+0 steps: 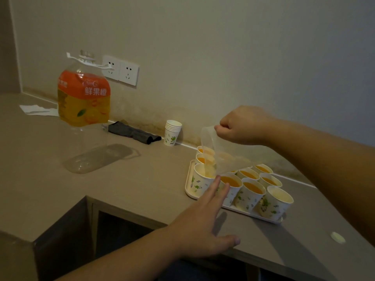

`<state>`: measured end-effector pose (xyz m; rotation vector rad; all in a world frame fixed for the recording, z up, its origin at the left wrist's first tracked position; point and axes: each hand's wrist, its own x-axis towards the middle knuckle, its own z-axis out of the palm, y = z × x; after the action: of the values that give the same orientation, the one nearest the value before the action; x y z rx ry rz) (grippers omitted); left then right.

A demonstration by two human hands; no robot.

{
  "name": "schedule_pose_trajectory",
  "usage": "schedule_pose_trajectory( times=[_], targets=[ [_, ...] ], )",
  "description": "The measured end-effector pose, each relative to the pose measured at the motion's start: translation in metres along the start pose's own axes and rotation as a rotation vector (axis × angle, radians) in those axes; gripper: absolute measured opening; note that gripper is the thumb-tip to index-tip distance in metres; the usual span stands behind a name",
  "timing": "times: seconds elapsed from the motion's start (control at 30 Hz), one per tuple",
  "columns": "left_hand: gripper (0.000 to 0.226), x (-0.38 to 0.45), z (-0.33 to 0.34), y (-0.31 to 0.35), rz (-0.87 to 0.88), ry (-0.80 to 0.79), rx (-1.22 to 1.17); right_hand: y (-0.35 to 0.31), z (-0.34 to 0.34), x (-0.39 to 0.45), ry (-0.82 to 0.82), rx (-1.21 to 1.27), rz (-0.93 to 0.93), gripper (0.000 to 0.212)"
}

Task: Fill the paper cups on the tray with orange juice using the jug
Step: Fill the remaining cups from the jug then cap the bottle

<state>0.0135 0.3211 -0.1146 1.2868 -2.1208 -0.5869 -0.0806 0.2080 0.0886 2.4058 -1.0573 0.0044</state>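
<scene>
A pale tray [188,189] on the counter holds several floral paper cups. Most hold orange juice, such as the front middle cup [251,193]. My right hand [241,126] grips the handle of a clear plastic jug [221,153], tipped steeply spout-down over the front left cup [199,180], with a thin pale stream falling into it. The jug looks almost empty. The front right cup [278,201] shows a pale inside. My left hand [205,220] reaches out with straight fingers, fingertips touching the side of the front left cup.
A large clear juice bottle [85,110] with an orange label stands at the left, uncapped and looking empty. A stack of spare cups [172,132] and a dark cloth [132,133] lie by the wall. A white cap [337,237] sits at the right front. The counter edge runs below my left hand.
</scene>
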Motion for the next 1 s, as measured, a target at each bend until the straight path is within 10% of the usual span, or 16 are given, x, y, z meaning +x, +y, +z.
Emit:
schedule_pose_trajectory(
  times=[1.0],
  targets=[
    [0.113, 0.001, 0.003, -0.007, -0.033, 0.013, 0.002, 0.019, 0.017, -0.007, 0.050, 0.008, -0.008, 0.048]
  ],
)
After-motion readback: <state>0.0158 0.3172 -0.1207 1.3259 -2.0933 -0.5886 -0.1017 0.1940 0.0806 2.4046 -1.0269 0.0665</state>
